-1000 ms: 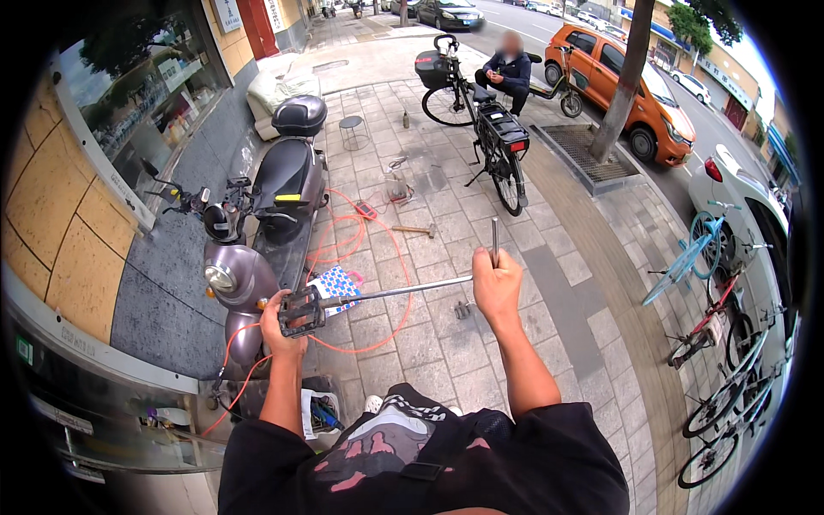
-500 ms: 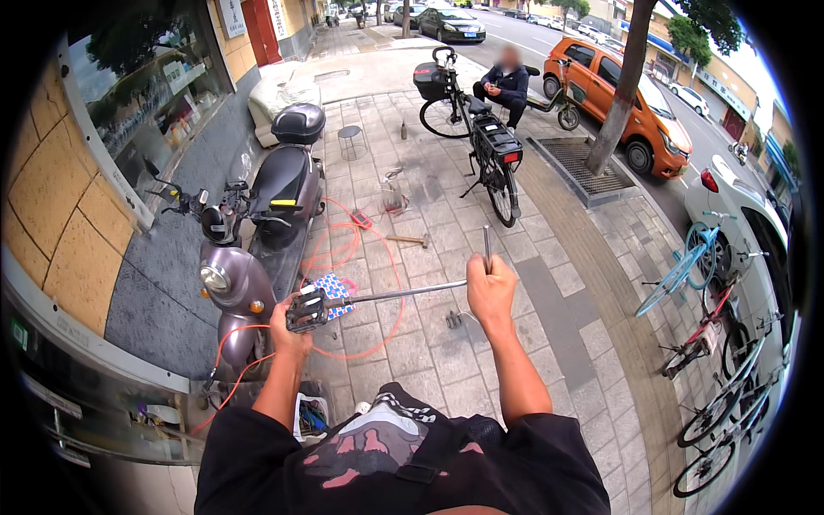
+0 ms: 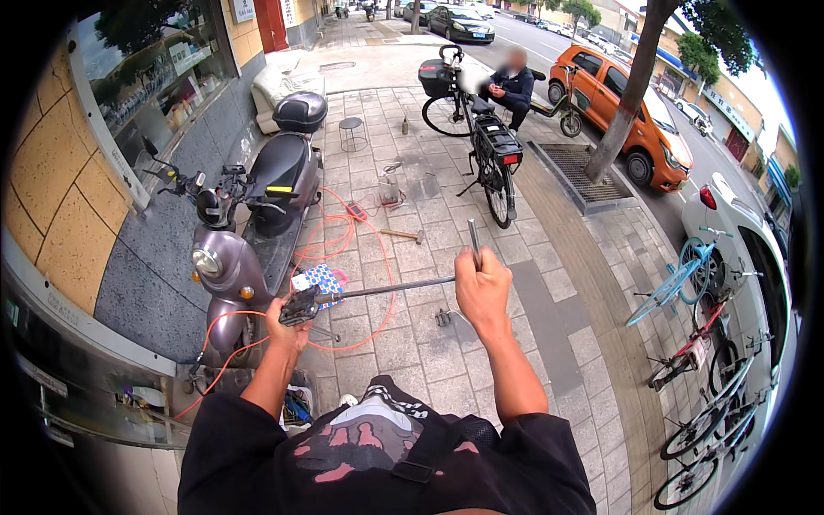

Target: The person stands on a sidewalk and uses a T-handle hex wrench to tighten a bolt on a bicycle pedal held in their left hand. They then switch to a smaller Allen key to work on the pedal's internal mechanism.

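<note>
My left hand is closed around a black bicycle pedal. A long metal bar runs from the pedal's inner side across to my right hand. That fist is wrapped round the bar's far end, where a short metal end sticks up above the thumb. How the bar joins the pedal is too small to make out. Both hands are held in front of my body, over the pavement. Below the pedal, a blue-and-red patterned box lies on the ground.
A grey scooter stands at left, with an orange hose looped beside it. A hammer lies farther off, before a parked black bicycle and a seated person. Several bicycles stand at right.
The pedal has turned from facing up flat to nearly edge-on. The bar's upright end now leans left, and my right hand has shifted slightly left. Both hands keep their hold.
</note>
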